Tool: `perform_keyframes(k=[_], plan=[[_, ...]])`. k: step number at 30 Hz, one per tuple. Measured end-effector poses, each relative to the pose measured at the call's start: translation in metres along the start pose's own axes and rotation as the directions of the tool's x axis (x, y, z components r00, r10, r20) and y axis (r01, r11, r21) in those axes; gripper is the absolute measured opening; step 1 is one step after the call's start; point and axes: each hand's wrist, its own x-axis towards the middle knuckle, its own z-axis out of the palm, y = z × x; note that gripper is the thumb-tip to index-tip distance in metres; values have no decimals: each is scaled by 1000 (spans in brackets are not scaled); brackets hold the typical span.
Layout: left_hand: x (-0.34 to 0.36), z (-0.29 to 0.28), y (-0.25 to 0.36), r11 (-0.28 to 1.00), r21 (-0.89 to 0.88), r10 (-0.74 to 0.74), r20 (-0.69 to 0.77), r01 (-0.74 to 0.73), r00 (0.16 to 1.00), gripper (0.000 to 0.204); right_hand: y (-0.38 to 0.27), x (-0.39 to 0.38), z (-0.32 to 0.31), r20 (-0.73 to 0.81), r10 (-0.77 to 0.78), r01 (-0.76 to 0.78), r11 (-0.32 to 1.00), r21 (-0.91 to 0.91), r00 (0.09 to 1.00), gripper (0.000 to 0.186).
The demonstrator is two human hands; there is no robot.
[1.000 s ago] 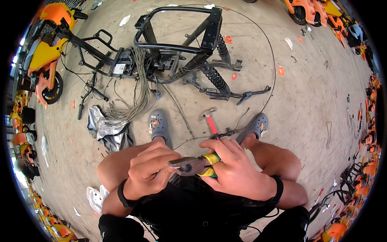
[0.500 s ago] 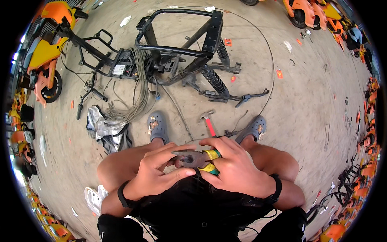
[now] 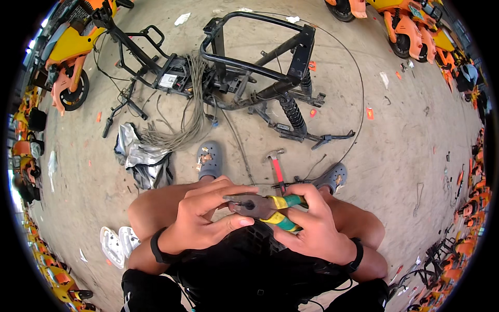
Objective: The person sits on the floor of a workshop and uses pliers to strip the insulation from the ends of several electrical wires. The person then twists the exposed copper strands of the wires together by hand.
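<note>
Over my lap I hold a pair of pliers (image 3: 255,206) with dark, worn metal jaws and yellow-and-green handles. The fingers of my right hand (image 3: 317,229) wrap round the two handles, which stand somewhat apart. My left hand (image 3: 208,216) closes about the jaw end, its thumb along the lower side and the forefinger along the upper. Whether some small piece sits between the jaws is hidden by the left fingers. Just beyond my hands, on the concrete floor, lies a claw hammer (image 3: 277,170) with a red handle.
A black scooter frame (image 3: 249,70) with coil-spring shocks lies ahead, a bundle of grey cables (image 3: 187,119) draped over it. Left of my feet is a crumpled silver-and-black cloth (image 3: 143,161). White clogs (image 3: 113,247) sit at the lower left. Orange-and-yellow scooters (image 3: 73,86) line the sides.
My right hand has shifted right along the plier handles, so more of them shows. The left hand stays at the jaws. The view has turned slightly, moving the frame rightward in the picture.
</note>
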Motion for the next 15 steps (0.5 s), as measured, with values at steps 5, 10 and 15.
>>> perform_keyframes(k=[5,10,15], plan=[[-3,2,-10,995,24,99,41,-100,994,27,14,-4,3,-89,-49,48,999,-16,995,21],[-3,-2,-5,967,230,77,132,-106,988,65,16,-9,-2,-108,-97,80,985,-152,989,28],[-2,-2,-5,978,190,64,121,-86,991,56,17,-2,-4,-71,-151,135,973,-187,986,22]])
